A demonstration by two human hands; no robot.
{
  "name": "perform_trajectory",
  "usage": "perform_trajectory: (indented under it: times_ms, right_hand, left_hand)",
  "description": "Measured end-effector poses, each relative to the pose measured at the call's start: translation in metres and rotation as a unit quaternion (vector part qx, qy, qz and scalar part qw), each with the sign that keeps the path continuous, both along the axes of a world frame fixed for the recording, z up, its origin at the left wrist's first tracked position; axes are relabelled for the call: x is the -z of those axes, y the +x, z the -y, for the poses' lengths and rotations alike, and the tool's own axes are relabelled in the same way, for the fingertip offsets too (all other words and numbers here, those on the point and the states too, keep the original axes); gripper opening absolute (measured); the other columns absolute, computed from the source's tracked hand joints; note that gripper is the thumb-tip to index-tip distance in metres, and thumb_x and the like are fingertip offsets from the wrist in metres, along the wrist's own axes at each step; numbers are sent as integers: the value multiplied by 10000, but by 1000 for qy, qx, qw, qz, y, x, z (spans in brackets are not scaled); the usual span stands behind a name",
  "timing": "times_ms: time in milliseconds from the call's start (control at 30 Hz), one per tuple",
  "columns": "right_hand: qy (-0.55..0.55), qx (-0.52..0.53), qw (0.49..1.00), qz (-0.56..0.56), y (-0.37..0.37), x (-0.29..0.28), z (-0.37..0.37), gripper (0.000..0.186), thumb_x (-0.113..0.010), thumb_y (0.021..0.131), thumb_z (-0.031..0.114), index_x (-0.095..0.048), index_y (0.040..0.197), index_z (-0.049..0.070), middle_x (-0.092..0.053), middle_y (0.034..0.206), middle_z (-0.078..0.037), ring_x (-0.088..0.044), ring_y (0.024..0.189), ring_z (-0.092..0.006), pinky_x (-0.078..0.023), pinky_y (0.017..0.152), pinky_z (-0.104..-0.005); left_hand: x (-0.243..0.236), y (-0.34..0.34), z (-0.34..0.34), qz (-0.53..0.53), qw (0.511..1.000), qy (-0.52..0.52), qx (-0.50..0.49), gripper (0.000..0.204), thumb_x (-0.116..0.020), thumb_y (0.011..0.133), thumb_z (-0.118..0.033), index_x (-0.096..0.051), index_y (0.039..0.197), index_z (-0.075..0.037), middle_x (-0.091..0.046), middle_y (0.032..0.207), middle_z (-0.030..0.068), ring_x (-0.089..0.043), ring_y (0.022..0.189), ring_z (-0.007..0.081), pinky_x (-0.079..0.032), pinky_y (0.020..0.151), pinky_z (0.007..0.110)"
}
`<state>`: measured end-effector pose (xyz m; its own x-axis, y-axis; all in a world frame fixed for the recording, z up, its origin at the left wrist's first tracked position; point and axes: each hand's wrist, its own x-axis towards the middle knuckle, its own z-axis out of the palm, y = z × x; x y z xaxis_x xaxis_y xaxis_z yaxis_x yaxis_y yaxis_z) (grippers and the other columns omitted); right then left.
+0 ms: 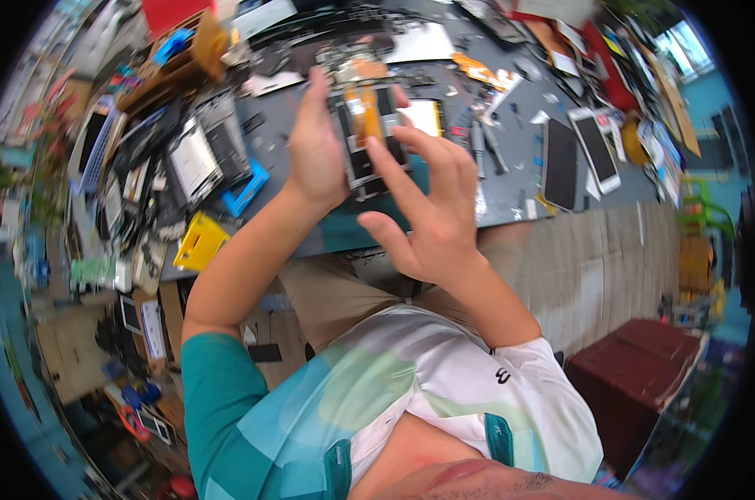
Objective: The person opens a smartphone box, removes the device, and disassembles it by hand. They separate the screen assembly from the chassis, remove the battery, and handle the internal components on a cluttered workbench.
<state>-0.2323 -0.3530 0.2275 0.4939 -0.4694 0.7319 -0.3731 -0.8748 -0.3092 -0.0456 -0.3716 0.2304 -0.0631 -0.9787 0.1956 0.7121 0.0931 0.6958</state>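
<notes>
My left hand (317, 154) is closed around an opened phone assembly (357, 167), dark and rectangular with a metal frame, raised above the near side of the workbench. Fingertips of that hand wrap its far right edge. An orange flex cable (363, 117) lies along the assembly's upward face. My right hand (436, 212) comes in from the right with its fingers apart, its index fingertip at the lower end of the cable. The thumb is held away from the assembly. Whether the fingertip presses or only rests there, I cannot tell.
Two phones, one dark (559, 164) and one white-framed (594, 150), lie on the bench's right side. Screwdriver-like tools (480, 148) sit right of my hands. Phone parts pile at left beside a yellow holder (200, 242). A dark red box (636, 375) stands at lower right.
</notes>
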Motion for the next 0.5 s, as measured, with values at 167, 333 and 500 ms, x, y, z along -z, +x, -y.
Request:
perform_trajectory:
  times_ms: [167, 333, 500]
  right_hand:
    - [3, -10, 999, -33, 5, 4, -4, 669, -729, 948, 551, -690, 1449, 109, -521, 1518, -162, -498, 1283, -383, -398, 1096, -552]
    - [-17, 6, 999, -47, 7, 5, -4, 708, -693, 964, 610, -668, 1481, 127, -498, 1549, -176, -481, 1303, -383, -391, 1106, -554]
    - [-11, 49, 997, -52, 8, 5, -6, 779, -640, 950, 711, -655, 1512, 172, -491, 1568, -175, -477, 1303, -352, -383, 1086, -500]
  left_hand:
    - [-1, 2, -2, 11, 1000, -1, -7, 726, -194, 1147, -610, -328, 1660, -113, -647, 1225, 216, -707, 1012, 365, -594, 933, 484]
    - [-2, 5, -2, 22, 999, -17, -19, 739, -186, 1150, -601, -316, 1670, -93, -672, 1230, 214, -708, 1053, 349, -580, 981, 482]
    - [-6, -1, -7, -22, 999, -21, 17, 751, -187, 1156, -590, -336, 1670, -64, -698, 1278, 202, -695, 1156, 311, -535, 1081, 448]
